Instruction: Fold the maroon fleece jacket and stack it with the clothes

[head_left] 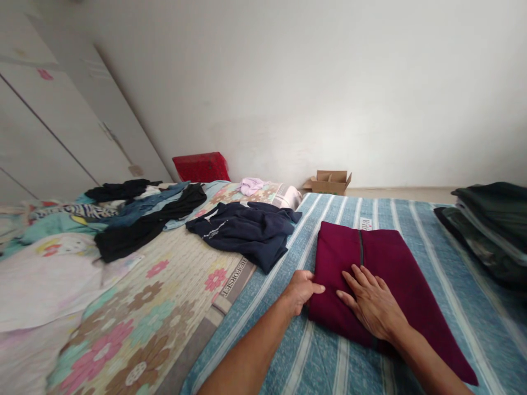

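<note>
A folded maroon garment (391,269) with a dark zip line down its middle lies on a blue-striped bedspread (465,334). My right hand (373,302) rests flat on top of the garment, its fingers spread. My left hand (301,291) touches the garment's left edge, with its fingers together and nothing held. The lower end of the garment is partly hidden by my right forearm.
A navy garment (242,236) lies on a floral quilt (144,296) to the left, with black clothes (144,230) beyond it. A dark stack of folded clothes (489,230) stands at the right. A cardboard box (327,182) and red cushion (201,167) sit farther back.
</note>
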